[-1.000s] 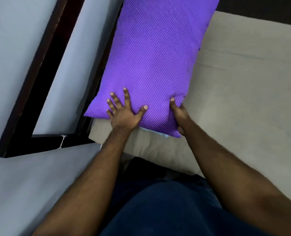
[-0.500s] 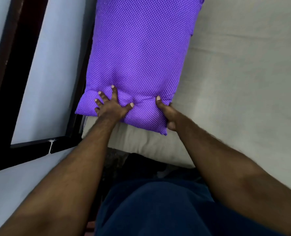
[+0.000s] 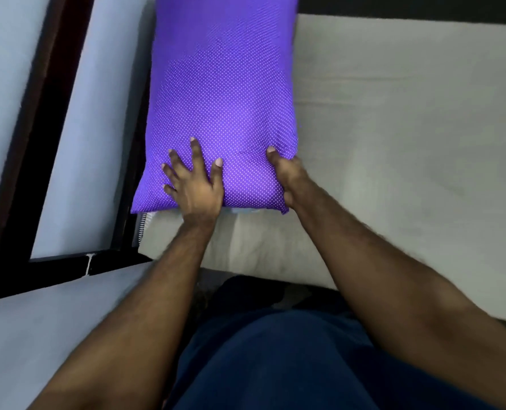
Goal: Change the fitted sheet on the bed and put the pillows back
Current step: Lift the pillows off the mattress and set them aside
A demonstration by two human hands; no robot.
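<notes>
A purple pillow with small white dots (image 3: 222,93) lies along the left side of the bed, on the pale beige sheet (image 3: 393,137). My left hand (image 3: 195,179) presses flat on the pillow's near end with spread fingers. At the near right corner my right hand (image 3: 287,176) grips the pillow, thumb on top and fingers curled under the edge. The pillow's far end runs out of view at the top.
A dark wooden frame (image 3: 38,143) and pale blue wall panels (image 3: 77,161) stand left of the bed. The near edge of the mattress (image 3: 245,250) shows wrinkled sheet. My dark blue clothing (image 3: 275,365) fills the bottom middle.
The dent my left hand pushed into the pillow half a second ago has smoothed out, and the pillow now lies straighter along the bed's left side. Both hands stay at its near end.
</notes>
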